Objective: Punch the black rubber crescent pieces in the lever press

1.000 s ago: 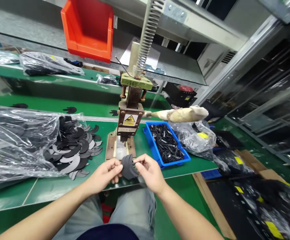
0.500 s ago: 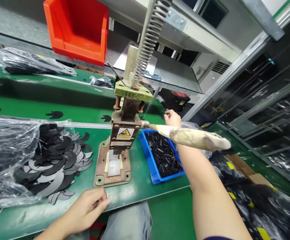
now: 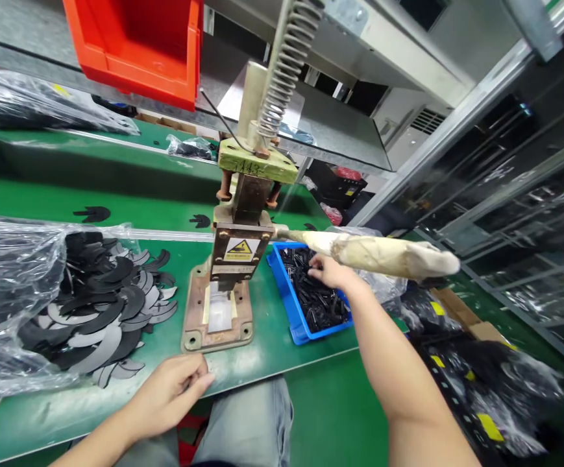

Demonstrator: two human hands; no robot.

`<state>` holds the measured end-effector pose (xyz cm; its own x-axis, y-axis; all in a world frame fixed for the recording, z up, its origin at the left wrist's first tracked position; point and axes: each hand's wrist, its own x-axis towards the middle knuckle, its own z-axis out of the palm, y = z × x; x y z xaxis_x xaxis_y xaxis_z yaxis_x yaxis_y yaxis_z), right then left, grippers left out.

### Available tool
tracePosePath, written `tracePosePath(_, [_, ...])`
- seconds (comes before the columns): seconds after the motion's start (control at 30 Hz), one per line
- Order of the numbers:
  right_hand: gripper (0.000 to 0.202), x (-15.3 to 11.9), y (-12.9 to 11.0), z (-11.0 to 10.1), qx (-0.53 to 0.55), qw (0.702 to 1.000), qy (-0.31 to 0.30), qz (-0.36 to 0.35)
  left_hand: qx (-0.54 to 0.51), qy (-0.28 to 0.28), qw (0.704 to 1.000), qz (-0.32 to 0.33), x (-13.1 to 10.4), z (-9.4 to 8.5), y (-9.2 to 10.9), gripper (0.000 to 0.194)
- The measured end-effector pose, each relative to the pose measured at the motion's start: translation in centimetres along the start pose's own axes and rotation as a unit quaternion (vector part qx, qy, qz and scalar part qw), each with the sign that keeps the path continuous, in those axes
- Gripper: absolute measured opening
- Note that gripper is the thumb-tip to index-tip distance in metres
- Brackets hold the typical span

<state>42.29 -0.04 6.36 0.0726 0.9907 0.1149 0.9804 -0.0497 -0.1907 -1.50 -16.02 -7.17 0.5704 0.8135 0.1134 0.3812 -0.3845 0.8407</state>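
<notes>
My right hand (image 3: 329, 270) reaches into a blue bin (image 3: 297, 332) of small black plastic parts (image 3: 321, 305). Its fingers are bent with the tips a little apart at the parts, and I see nothing held between them. At the bench's front edge rests my left hand (image 3: 174, 392), its fingers curled closed. It lies just in front of a hand press (image 3: 237, 256) with a warning label. The press's wrapped lever (image 3: 383, 254) sticks out above my right forearm. On the press base sits a pale block (image 3: 220, 311) under the ram.
Left of the press, grey and black crescent-shaped pieces (image 3: 111, 311) spill from a clear plastic bag (image 3: 13, 305). Flat black pieces (image 3: 93, 214) lie behind on the green surface. A red bin (image 3: 138, 71) stands on the shelf above. Bagged black goods (image 3: 500, 363) are at right.
My right hand has come back from beyond the lever and down into the blue bin. My left hand has stayed by the press base. The camera view has shifted slightly.
</notes>
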Motion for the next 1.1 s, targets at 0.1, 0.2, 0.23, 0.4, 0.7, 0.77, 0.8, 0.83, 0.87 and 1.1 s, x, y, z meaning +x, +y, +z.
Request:
tracePosePath(0.1, [0.037, -3.9, -0.1, 1.7, -0.045, 0.991, -0.127, -0.002, 0.001, -0.006, 1.000, -0.002, 0.0, 0.0, 0.0, 0.037])
tracePosePath(0.2, [0.037, -5.9, -0.8, 2.8, -0.072, 0.985, -0.159, -0.004, 0.007, -0.016, 1.000, -0.007, -0.2, 0.0, 0.1, 0.034])
tracePosePath(0.23, [0.037, -6.2, -1.1, 3.0, -0.076, 0.985, -0.156, -0.003, 0.008, -0.017, 1.000, -0.009, -0.2, 0.1, 0.1, 0.034])
tracePosePath(0.4, [0.035, -6.6, -2.0, 3.3, -0.056, 0.992, -0.111, -0.002, 0.010, -0.007, 1.000, -0.020, -0.6, 0.3, 0.4, 0.035])
tracePosePath(0.7, [0.032, -7.7, -1.4, 2.9, 0.129, 0.989, 0.069, 0.033, -0.014, 0.016, 0.999, -0.025, -0.6, 0.6, 0.1, 0.037])
tracePosePath(0.77, [0.032, -7.9, -1.4, 3.1, 0.203, 0.970, 0.121, 0.050, -0.024, 0.022, 0.999, -0.025, -0.5, 0.5, 0.1, 0.037])
tracePosePath(0.8, [0.032, -8.0, -1.5, 3.3, 0.244, 0.957, 0.146, 0.056, -0.030, 0.025, 0.999, -0.025, -0.5, 0.5, 0.1, 0.037])
tracePosePath(0.83, [0.032, -8.1, -1.6, 3.4, 0.285, 0.941, 0.169, 0.060, -0.038, 0.030, 0.999, -0.026, -0.5, 0.4, 0.1, 0.037])
tracePosePath(0.87, [0.033, -8.2, -1.8, 3.5, 0.326, 0.924, 0.190, 0.062, -0.045, 0.035, 0.998, -0.029, -0.5, 0.3, 0.2, 0.037])
tracePosePath(1.1, [0.035, -12.6, -6.9, 4.9, 0.559, 0.799, 0.220, 0.021, -0.049, 0.069, 0.996, -0.014, -0.2, -0.4, 2.3, 0.032])
